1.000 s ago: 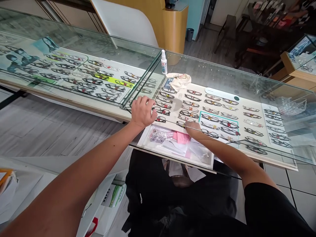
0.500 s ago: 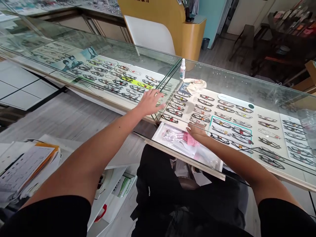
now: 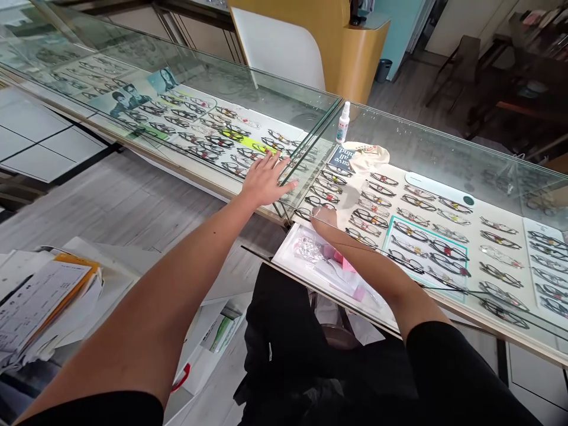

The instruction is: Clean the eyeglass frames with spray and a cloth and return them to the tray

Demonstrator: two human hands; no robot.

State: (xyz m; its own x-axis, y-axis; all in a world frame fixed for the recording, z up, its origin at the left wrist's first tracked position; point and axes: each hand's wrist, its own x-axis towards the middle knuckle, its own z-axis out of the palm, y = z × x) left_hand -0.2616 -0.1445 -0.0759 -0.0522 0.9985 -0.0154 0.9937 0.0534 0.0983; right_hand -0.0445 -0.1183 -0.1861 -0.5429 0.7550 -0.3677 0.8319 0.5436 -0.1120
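Observation:
My left hand, fingers spread, rests on the glass top of the display case beside the joint between two glass sections. My right hand reaches under the glass of the right section, close to the front eyeglasses of the leftmost column. Its fingers are hidden behind the back of the hand, so I cannot see whether it holds a pair. Rows of eyeglasses with small coloured tags lie on the white shelf around it. Below the right forearm, an open drawer holds clear plastic bags and pink packets.
A white spray bottle stands near a crumpled cream cloth and a dark printed card. Papers are piled at lower left above an open white shelf. A yellow counter is beyond the case.
My right hand has moved left, from above the drawer's back edge to the leftmost column of eyeglasses. My left hand has flattened out on the glass. The view has shifted slightly.

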